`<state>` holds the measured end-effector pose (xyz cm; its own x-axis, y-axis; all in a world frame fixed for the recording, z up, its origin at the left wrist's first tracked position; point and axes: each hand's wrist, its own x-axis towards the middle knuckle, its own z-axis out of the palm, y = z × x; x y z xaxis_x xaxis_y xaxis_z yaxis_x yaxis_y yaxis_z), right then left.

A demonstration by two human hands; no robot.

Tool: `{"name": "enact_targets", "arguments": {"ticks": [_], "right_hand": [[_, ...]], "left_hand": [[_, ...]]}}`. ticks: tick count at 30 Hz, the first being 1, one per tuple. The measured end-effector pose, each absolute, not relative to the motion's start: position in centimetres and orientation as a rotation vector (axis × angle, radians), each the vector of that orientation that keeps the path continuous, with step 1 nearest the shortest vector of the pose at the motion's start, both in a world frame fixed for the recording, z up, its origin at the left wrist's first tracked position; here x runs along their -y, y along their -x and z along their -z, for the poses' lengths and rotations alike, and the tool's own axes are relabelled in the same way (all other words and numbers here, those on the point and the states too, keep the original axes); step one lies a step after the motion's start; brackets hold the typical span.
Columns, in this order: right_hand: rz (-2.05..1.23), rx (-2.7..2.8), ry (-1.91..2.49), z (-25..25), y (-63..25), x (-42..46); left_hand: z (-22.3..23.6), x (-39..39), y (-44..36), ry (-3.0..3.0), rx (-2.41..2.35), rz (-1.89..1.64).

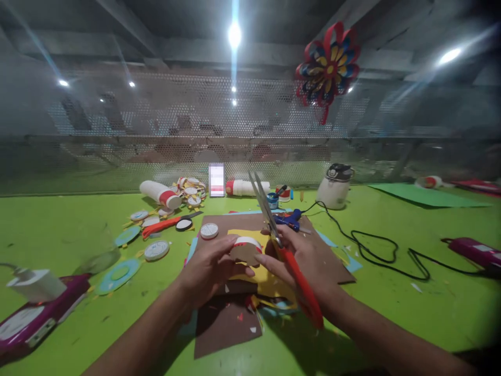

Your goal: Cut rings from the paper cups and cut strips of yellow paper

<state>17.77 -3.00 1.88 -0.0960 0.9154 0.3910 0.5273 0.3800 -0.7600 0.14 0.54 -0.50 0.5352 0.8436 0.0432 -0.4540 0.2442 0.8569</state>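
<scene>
My left hand (207,269) grips a small round brown piece (246,253) with a white and red rim, fingers over its upper left edge. My right hand (303,256) holds a pair of scissors (299,284) with red handles, blades pointing up and away from me. The right thumb also touches the round piece at its right side. Beneath both hands lie a yellow sheet (238,233) and dark brown sheets (223,324) with paper scraps. A white disc (209,231) rests on the brown sheet beyond my left hand.
A blue glue gun (288,220) with a black cord lies beyond my right hand. On the left are blue paper rings (117,277), white discs (156,250) and an orange-handled cutter (162,227). Farther back stand a phone (216,180) and a jar (334,188); power strips (473,253) flank the table.
</scene>
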Motion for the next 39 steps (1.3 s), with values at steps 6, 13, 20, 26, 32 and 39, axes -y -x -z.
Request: {"name": "enact_targets", "arguments": {"ticks": [6, 13, 20, 26, 32, 39], "right_hand": [[-0.560, 1.704, 1.197, -1.4, -17.9, 3.2], [-0.563, 1.684, 1.216, -2.2, -18.2, 3.2], [-0.631, 1.633, 1.230, -2.5, -18.6, 3.2], [-0.784, 1.546, 1.289, -1.7, -19.4, 3.2], [-0.933, 1.540, 1.299, -1.3, -19.3, 3.5], [-1.185, 1.430, 1.167, -0.6, -19.3, 3.6]], "left_hand": [[0.5, -0.3, -0.1, -0.965, -0.498, -0.854], [0.7, -0.1, -0.1, -0.962, -0.389, -0.813], [1.2, -0.6, -0.1, -0.915, -0.367, -0.805], [0.8, -0.7, -0.3, -0.874, -0.400, -0.899], [0.5, -1.1, -0.1, -0.769, -0.427, -1.033], [-0.2, -1.8, 0.6, -0.663, -0.476, -1.124]]}}
